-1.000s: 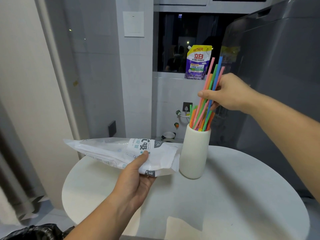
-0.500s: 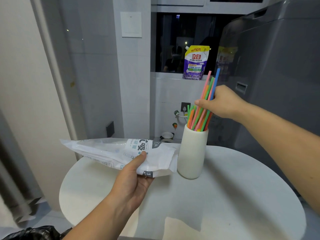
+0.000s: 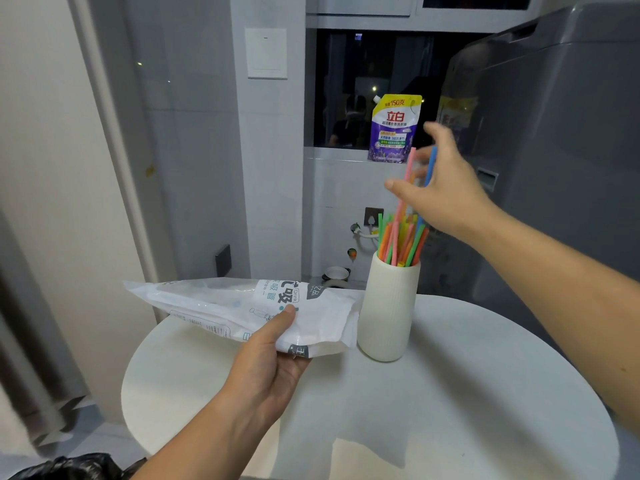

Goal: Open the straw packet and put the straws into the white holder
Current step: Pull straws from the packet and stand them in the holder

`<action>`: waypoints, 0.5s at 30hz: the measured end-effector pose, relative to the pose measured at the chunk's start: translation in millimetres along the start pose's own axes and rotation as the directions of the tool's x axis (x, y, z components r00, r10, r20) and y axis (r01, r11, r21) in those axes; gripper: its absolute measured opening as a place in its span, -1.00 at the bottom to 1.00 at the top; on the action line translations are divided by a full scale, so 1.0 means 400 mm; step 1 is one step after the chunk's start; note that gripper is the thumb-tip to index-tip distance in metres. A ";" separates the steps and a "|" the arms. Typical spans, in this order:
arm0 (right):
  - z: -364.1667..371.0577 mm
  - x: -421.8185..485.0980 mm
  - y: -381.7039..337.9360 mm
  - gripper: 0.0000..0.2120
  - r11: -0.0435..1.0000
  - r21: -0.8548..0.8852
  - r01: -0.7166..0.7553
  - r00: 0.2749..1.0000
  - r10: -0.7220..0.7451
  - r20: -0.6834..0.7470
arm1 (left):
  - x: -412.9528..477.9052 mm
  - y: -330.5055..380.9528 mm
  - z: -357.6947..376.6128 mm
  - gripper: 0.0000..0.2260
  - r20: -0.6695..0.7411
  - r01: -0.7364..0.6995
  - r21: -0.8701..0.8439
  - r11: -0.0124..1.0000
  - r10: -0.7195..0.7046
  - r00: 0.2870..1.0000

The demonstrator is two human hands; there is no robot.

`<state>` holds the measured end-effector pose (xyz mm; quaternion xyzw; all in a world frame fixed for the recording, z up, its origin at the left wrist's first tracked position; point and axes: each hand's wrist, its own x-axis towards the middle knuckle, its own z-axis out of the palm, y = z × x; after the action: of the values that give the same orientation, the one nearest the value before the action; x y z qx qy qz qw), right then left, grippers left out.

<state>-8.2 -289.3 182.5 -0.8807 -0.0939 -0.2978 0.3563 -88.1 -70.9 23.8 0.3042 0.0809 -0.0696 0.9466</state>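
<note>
A ribbed white holder (image 3: 388, 313) stands on the round white table (image 3: 450, 393). Several coloured straws (image 3: 401, 240) stick out of its top; a pink one and a blue one rise higher than the rest. My right hand (image 3: 443, 188) hovers above the holder with its fingers spread, the two tall straws passing between or just behind them without being held. My left hand (image 3: 273, 358) grips the white straw packet (image 3: 242, 306) by its near end, holding it level just left of the holder, thumb on top.
A grey appliance (image 3: 561, 133) rises close behind the table on the right. A purple and yellow detergent pouch (image 3: 394, 129) stands on the window ledge. A black bin bag (image 3: 69, 467) lies at the bottom left, below the table's edge.
My right hand has let go of the straw bundle and spread its fingers; most straws have dropped deeper into the holder. The left hand and packet have hardly moved.
</note>
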 end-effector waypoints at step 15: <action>0.024 -0.023 0.003 -0.41 0.875 -0.469 0.122 0.960 0.016 0.280 | -0.007 0.002 0.005 -0.72 0.059 -0.004 0.013 1.000 0.003 0.998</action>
<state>-10.7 -283.4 171.1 -0.9712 -0.0897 -0.1961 0.1011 -90.3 -71.4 26.5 0.3085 0.0519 -0.0773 0.9467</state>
